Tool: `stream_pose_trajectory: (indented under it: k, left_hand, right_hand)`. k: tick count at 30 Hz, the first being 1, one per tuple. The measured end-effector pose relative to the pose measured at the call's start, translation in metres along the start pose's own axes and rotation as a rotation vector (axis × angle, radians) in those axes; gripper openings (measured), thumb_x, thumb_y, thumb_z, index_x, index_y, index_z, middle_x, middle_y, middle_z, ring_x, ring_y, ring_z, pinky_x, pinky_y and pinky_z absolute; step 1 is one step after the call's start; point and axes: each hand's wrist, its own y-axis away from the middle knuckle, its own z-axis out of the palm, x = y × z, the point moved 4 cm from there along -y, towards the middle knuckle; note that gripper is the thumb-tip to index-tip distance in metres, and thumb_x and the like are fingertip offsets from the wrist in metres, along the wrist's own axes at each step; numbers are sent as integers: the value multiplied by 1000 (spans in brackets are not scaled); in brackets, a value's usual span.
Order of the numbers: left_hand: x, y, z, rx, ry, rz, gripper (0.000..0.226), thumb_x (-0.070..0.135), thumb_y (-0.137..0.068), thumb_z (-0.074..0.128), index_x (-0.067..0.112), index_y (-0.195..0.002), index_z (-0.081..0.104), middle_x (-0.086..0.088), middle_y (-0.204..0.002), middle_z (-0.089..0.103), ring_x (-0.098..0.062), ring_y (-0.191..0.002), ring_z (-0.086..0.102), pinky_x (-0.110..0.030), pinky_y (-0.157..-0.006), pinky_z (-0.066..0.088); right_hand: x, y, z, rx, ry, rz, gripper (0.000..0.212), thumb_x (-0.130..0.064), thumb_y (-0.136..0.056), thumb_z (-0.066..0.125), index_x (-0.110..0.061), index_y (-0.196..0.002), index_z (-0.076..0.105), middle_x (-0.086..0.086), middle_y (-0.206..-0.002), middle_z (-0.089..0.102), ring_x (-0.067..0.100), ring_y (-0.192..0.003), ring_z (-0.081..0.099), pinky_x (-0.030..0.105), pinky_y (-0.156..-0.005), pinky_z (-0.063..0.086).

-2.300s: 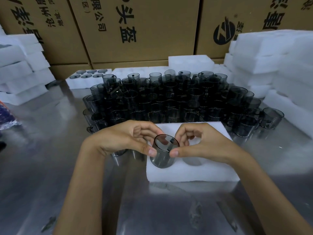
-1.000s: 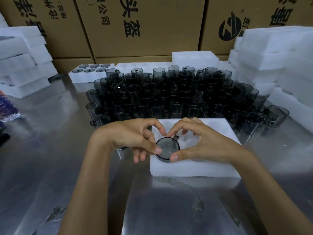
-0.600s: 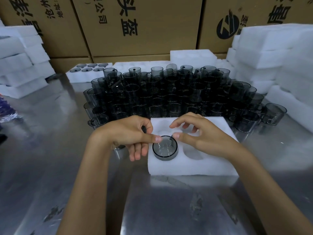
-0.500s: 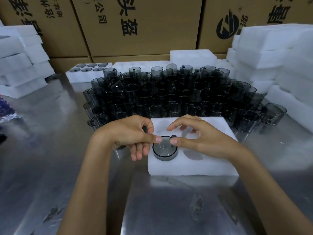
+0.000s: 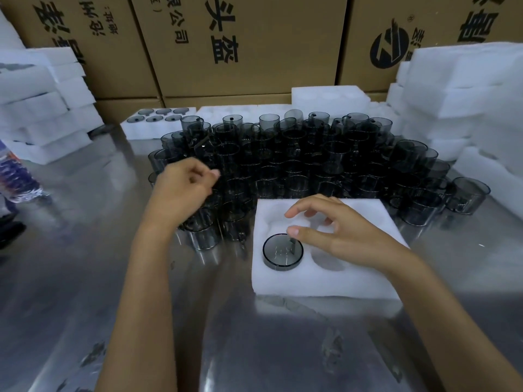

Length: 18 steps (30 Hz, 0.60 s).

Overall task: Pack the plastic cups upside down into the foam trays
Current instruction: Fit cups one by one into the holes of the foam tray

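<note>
Packing spot: we see a white foam tray (image 5: 325,281) lying on the shiny metal table (image 5: 254,349), right in front of us.
Seated cup: one smoky plastic cup (image 5: 282,251) sits upside down in the tray's near-left pocket, flat base up, sunk in almost to the foam.
Right hand: our right hand (image 5: 339,236) hovers over the tray with loose, spread fingers, grasping nothing; the thumb tip is at the cup's far rim, and we cannot tell if it touches.
Left hand: our left hand (image 5: 181,190) is over the near-left edge of the cup pile (image 5: 297,165), fingers curled in; it is blurred, so we cannot tell whether it grasps anything.
Supply: the pile of dark cups stands just behind the tray.
Surroundings: foam stacks (image 5: 464,89) flank both sides, a filled tray (image 5: 158,124) lies far left, and cardboard boxes (image 5: 254,43) stand behind.
</note>
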Motion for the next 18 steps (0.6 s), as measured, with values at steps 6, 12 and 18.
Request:
stream_pose_trajectory:
  k: [6,12,18]
  left_hand:
    - [-29,5,-5,-380,-253,-205,11,34,-81,81,26,-75,77,13,-64,67,-6,-71,60,-22,-56,41]
    - [-13,6,15,-246,-344,-166,17,38,-78,80,28,-76,67,13,-54,59,-11,-67,59,-28,-64,48]
    - [3,12,36,-100,-529,-56,11,39,-81,73,30,-83,67,13,-75,59,-19,-81,60,-33,-74,46]
  right_hand:
    - [3,-3,1,36,-28,10,15,-49,-88,66,-40,-100,69,-20,-116,62,-3,-115,49,19,-90,36]
    - [4,-2,1,30,-49,15,16,-50,-89,66,-38,-99,70,-19,-115,63,-4,-114,49,21,-90,37]
    - [4,-3,1,34,-55,20,16,-50,-89,65,-39,-98,70,-20,-114,63,-5,-114,50,21,-88,36]
